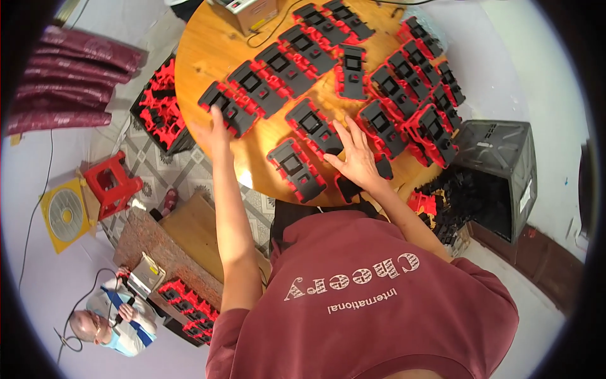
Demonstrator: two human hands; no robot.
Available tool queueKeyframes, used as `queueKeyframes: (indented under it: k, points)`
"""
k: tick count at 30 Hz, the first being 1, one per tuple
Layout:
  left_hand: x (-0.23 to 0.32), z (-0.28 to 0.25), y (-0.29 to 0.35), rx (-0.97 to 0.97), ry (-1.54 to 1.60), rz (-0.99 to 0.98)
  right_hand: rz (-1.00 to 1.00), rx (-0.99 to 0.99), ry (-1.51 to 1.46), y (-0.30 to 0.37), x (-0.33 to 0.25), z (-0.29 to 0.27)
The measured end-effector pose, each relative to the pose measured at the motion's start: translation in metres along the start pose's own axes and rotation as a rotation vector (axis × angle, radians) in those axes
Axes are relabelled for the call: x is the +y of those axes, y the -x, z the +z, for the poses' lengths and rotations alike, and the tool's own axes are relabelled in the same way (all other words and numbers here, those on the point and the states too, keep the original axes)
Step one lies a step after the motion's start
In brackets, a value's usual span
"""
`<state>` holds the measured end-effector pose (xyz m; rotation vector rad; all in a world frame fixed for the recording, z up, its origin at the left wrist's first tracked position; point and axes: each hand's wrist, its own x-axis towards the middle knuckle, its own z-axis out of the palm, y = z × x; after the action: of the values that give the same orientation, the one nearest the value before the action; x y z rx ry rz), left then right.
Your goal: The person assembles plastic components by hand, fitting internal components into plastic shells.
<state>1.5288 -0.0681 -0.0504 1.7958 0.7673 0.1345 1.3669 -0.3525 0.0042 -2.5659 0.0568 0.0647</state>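
Red-and-black plastic housings, each with a square window, lie across a round wooden table (192,50). My left hand (216,132) is at the near end of the leftmost housing (235,114), fingers apart, fingertips at its edge; whether they press on it I cannot tell. Fingers spread, my right hand (358,161) hovers or rests by the right edge of a middle housing (312,125). Another housing (295,169) lies at the table's near edge. Right of my right hand is a further housing (383,128), and part of one below is hidden by my wrist.
A crate of red parts (161,104) stands left of the table. At right, a grey bin (495,136) lies tipped with black parts in it. A red stool (112,183) is at left. A co-worker (120,316) sits lower left beside more housings (189,309).
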Motion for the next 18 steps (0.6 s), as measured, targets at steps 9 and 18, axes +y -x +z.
queueKeyframes:
  k: [9,18]
  points:
    - [0.024,0.038,0.13,-0.215,-0.679,0.831,0.083,0.48,0.369,-0.115,0.063,-0.015]
    - [0.057,0.162,0.106,-0.31,-0.992,1.121,0.083,0.278,0.383,-0.102,0.061,-0.014]
